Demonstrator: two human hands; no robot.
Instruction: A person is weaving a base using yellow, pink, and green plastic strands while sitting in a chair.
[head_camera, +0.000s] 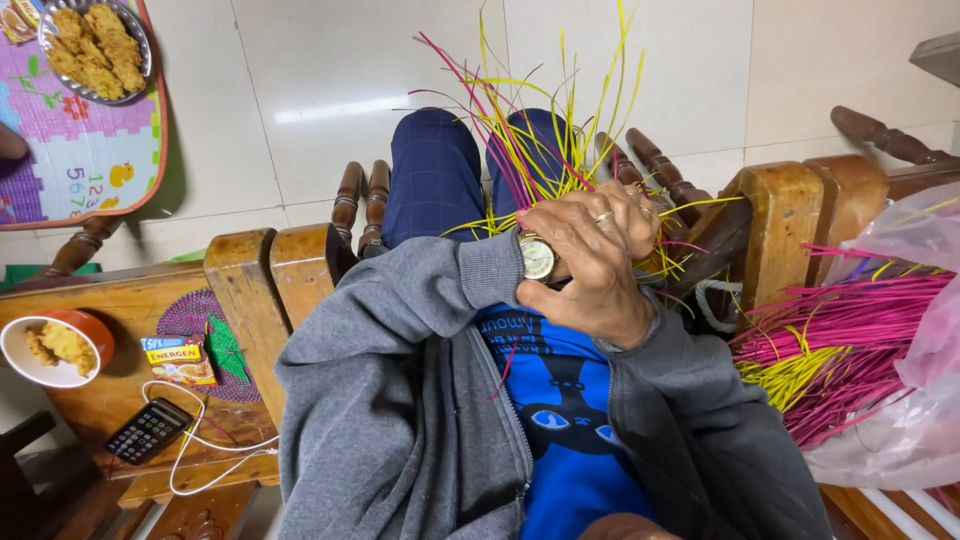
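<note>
Right hand (590, 265) fisted, knuckles up, ring on finger; left hand hidden behind it, forearms crossed at chest.

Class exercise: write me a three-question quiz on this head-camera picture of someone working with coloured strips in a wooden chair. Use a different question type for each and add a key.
1. True or false: the right hand lies over the left wrist, where a wristwatch shows.
2. Multiple choice: the spare pink and yellow strips lie in
A. a metal bowl
B. a clear plastic bag
C. a wooden box
3. Fill the gap: on the wooden side table, a white cable runs from the dark ____.

Key
1. True
2. B, the clear plastic bag
3. Phone
</note>
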